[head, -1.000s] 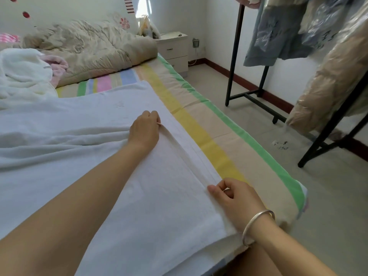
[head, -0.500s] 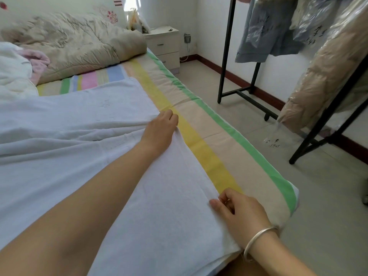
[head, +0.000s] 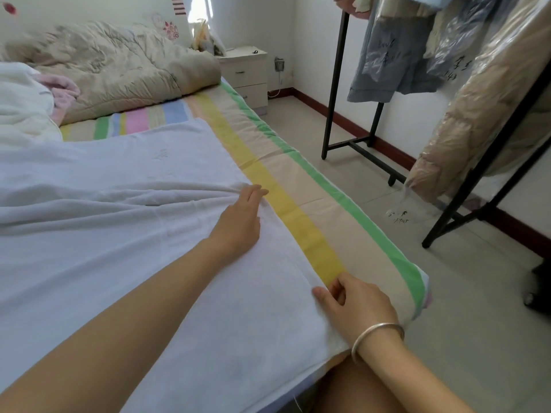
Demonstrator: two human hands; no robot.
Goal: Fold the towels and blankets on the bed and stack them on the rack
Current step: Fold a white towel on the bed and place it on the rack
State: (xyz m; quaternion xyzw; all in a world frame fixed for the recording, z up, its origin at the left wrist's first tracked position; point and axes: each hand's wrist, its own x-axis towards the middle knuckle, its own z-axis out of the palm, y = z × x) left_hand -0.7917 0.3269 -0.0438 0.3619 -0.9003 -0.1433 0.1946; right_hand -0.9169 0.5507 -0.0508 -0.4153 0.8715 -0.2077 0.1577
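A large white towel [head: 125,222] lies spread over the striped bed [head: 328,204], with creases running from the left toward its right edge. My left hand [head: 238,222] lies flat on the towel near that edge, fingers straight and pressing the cloth. My right hand [head: 354,302], a silver bangle on its wrist, pinches the towel's right edge close to the near corner of the bed. A black clothes rack [head: 337,84] stands on the floor to the right of the bed.
A crumpled beige quilt [head: 119,67] lies at the head of the bed, with a white blanket [head: 21,105] and a pink cloth [head: 62,90] at far left. A white nightstand [head: 247,76] stands in the corner. Plastic-covered garments [head: 483,96] hang on the rack. A dark object [head: 539,287] sits at the right edge.
My left hand has opened from a curled grip and slid right along the towel toward its edge. My right hand keeps pinching the edge near the corner.
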